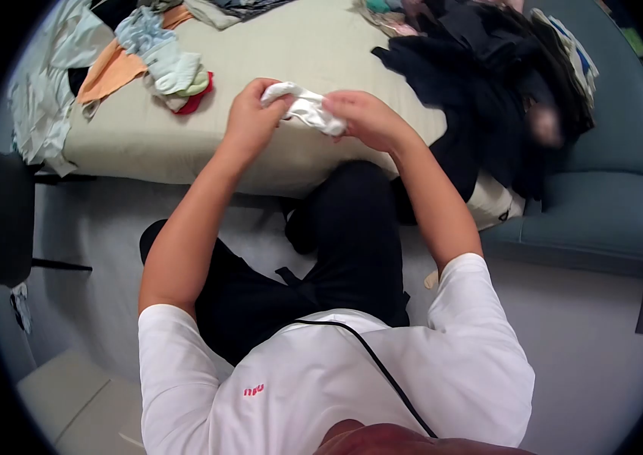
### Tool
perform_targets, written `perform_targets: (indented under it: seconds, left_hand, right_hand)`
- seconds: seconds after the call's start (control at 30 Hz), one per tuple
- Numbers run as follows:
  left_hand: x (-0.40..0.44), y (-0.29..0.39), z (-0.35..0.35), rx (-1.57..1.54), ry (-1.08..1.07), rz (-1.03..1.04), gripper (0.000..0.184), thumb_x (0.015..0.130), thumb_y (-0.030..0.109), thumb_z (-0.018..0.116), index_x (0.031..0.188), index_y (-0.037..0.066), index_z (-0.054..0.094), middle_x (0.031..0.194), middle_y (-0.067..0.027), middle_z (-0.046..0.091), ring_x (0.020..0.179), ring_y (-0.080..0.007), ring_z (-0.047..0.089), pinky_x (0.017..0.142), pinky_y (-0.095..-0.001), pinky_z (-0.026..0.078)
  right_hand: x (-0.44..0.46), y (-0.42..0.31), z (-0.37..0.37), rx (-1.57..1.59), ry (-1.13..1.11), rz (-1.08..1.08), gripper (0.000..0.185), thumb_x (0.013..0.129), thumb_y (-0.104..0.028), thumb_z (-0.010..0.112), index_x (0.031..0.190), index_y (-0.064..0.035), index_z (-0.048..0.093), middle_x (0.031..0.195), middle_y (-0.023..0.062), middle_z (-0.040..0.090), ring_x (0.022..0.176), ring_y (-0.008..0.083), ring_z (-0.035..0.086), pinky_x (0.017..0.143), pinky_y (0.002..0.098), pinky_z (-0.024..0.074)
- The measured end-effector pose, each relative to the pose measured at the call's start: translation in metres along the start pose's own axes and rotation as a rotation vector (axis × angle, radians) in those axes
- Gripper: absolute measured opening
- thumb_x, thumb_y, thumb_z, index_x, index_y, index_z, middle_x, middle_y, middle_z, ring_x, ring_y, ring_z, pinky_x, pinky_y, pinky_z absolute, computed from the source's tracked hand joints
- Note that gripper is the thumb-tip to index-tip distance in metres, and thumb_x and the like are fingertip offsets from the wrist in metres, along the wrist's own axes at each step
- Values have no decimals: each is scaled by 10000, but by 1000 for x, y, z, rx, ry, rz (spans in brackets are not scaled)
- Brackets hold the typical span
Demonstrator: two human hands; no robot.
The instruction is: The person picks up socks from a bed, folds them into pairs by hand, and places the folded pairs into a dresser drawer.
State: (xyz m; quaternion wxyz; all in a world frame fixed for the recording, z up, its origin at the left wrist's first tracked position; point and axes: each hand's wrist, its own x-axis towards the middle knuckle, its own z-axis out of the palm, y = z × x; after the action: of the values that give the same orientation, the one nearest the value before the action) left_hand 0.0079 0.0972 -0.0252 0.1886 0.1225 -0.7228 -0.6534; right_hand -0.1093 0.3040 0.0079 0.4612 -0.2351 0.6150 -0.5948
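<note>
A small crumpled white cloth (pixel 304 108) is stretched between my two hands, above the front edge of a cream-covered surface (pixel 260 45). My left hand (pixel 257 110) grips its left end, thumb and fingers pressed together around a rolled edge. At the cloth's right end, my right hand (pixel 363 117) pinches it, with some fingertips hidden behind the fabric. Left of my hands lies a loose group of small garments: an orange cloth (pixel 111 72), a pale sock-like piece (pixel 172 67) and a red piece (pixel 196 97).
Dark clothes (pixel 458 83) are heaped at the right, hanging over the edge beside a blue-grey sofa (pixel 602 212). White garments (pixel 40 98) drape over the far left corner. My legs are below the front edge. A dark chair (pixel 9 212) stands at the left.
</note>
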Motion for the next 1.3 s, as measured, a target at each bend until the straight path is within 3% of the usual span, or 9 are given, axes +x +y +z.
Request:
perform_targets:
  seconds: [0.23,0.37,0.47,0.5,0.6,0.73,0.9,1.03,1.3]
  left_hand:
    - [6,26,-31,-49,117,-23,315,897,136,804,1129,-28,668,913,-42,700,768,-81,615,663,-242,499]
    - [58,32,-102,284,455,411,457,916,153,809,1256,-52,582,1046,-99,716,879,-111,665,758,-245,546]
    - [73,56,-149,373,648,467,443,903,214,807,1216,-23,600,1046,-117,735,831,-166,702,761,-303,568]
    - [79,55,-162,409,732,469,386,886,255,806,1152,15,662,1027,-113,747,808,-207,723,764,-357,574]
    - [90,40,-189,655,703,239,297,904,276,771,1072,36,727,1052,-137,745,890,-275,730,830,-408,569]
    - [99,-5,-192,1054,802,338,235,939,203,701,1113,60,767,1132,-162,737,1080,-325,686,961,-441,519]
    - [90,25,-170,968,533,793,306,1017,231,580,1183,26,736,1325,-196,664,1243,-399,600,1069,-497,451]
    - [104,-11,-177,1171,261,605,645,1084,491,365,1351,-39,618,1444,-248,581,1398,-447,470,1209,-586,263]
    - [109,-50,-188,1073,230,383,646,1104,467,347,1396,-59,583,1496,-271,529,1443,-452,422,1224,-534,263]
  right_hand:
    - [20,-4,21,-452,138,-206,412,988,-266,699,1287,-1,595,860,25,671,735,116,618,649,272,489]
    - [68,-32,76,-522,69,-461,500,978,-231,667,1419,-81,484,776,69,652,690,150,627,630,333,496]
    - [122,-53,127,-513,86,-589,512,964,-199,619,1448,-137,464,745,134,647,663,249,657,639,406,520]
    - [137,-56,139,-628,118,-617,488,991,-193,642,1454,-133,498,785,80,666,656,153,619,633,319,515]
    - [173,-48,161,-786,164,-692,414,991,-237,623,1389,-130,584,842,146,712,697,270,681,688,389,551]
    - [196,-34,163,-1134,213,-687,379,984,-293,602,1323,-133,655,978,191,736,864,386,703,797,490,556]
    - [195,-41,156,-1255,182,-583,289,926,-284,632,1063,-62,755,1126,224,686,1022,389,666,902,495,544]
    - [237,-24,145,-1090,223,-1085,270,921,-217,603,954,-1,761,1172,235,667,1100,389,624,976,481,513]
    - [249,-4,143,-983,25,-885,324,939,-149,561,1146,79,662,1229,263,653,1202,421,594,1055,511,470]
